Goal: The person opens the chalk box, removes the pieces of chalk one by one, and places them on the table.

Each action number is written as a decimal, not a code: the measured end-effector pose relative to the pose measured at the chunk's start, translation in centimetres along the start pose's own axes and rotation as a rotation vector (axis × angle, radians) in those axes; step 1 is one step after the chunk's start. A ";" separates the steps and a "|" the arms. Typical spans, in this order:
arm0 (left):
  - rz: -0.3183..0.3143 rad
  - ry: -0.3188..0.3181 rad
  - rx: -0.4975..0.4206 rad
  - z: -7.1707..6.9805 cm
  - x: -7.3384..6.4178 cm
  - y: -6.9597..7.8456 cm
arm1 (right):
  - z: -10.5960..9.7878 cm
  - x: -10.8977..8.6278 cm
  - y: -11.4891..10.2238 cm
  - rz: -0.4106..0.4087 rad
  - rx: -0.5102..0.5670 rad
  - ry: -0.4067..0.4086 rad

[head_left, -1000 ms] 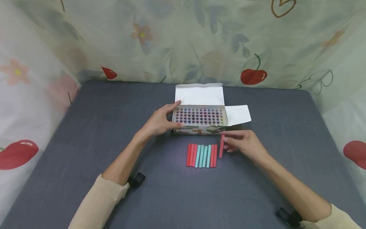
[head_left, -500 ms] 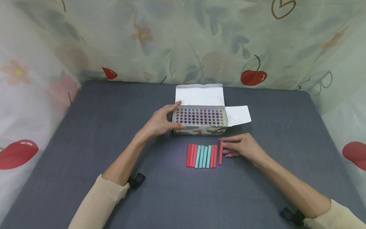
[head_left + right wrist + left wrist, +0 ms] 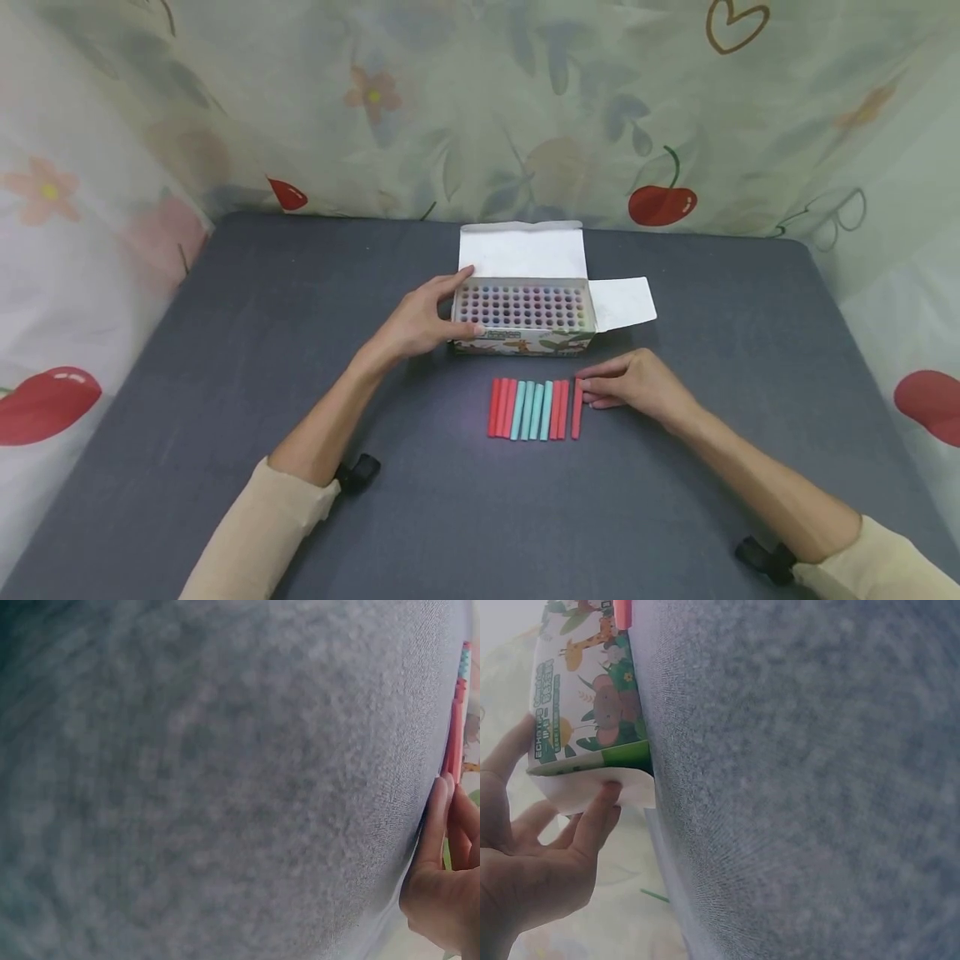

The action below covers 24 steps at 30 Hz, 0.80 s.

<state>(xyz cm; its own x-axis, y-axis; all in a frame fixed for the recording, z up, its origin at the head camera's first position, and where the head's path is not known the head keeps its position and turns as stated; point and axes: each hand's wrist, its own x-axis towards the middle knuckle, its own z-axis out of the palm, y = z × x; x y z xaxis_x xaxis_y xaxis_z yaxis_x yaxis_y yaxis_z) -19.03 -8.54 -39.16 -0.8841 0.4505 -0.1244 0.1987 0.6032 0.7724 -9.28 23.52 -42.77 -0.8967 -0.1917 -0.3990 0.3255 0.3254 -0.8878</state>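
My left hand [image 3: 420, 321] grips the left end of an open cardboard chalk box [image 3: 525, 342], its thumb on the front edge and its forefinger at the back corner. Cartoon animals cover the box's front [image 3: 604, 690]; rows of round holes fill the top. In front lies a side-by-side row of red and turquoise chalk sticks [image 3: 527, 410]. My right hand [image 3: 637, 387] pinches the upper end of a red chalk stick [image 3: 577, 412] just right of that row, with a small gap between them. The right wrist view shows the fingertips on this red chalk stick [image 3: 455, 735] low at the table.
The box's white lid [image 3: 522, 252] stands raised at the back, and a white side flap [image 3: 624, 304] sticks out to the right. Everything lies on a dark grey tabletop [image 3: 450, 517]. Patterned curtains [image 3: 480, 108] surround the table at the back and sides.
My right hand has brought the red chalk stick down toward me and slightly left, from near the box to beside the row. The left hand stays on the box.
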 end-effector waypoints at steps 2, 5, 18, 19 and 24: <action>0.004 -0.005 0.005 0.1 0.0 0.0 | 0.0 -0.1 0.0 0.007 0.006 0.004; 0.005 -0.007 0.005 0.1 0.1 0.0 | 0.1 -0.1 0.0 0.014 0.002 0.008; 0.004 -0.010 0.042 -0.3 0.1 -0.1 | -0.2 -0.2 -0.4 -0.066 -0.095 -0.022; 0.009 -0.009 0.051 -0.3 0.1 0.0 | -0.3 -0.3 -0.5 -0.083 -0.127 -0.014; 0.025 -0.019 0.090 -0.6 0.2 0.2 | -0.5 -1.2 -1.1 -0.153 -0.227 0.033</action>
<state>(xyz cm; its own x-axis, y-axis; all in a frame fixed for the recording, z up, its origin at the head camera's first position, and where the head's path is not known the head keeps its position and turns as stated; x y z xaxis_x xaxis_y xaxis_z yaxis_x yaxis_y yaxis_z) -19.43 -8.68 -38.68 -0.8701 0.4785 -0.1180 0.2589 0.6475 0.7167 -8.74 23.89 -41.23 -0.9407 -0.2254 -0.2535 0.1137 0.4946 -0.8617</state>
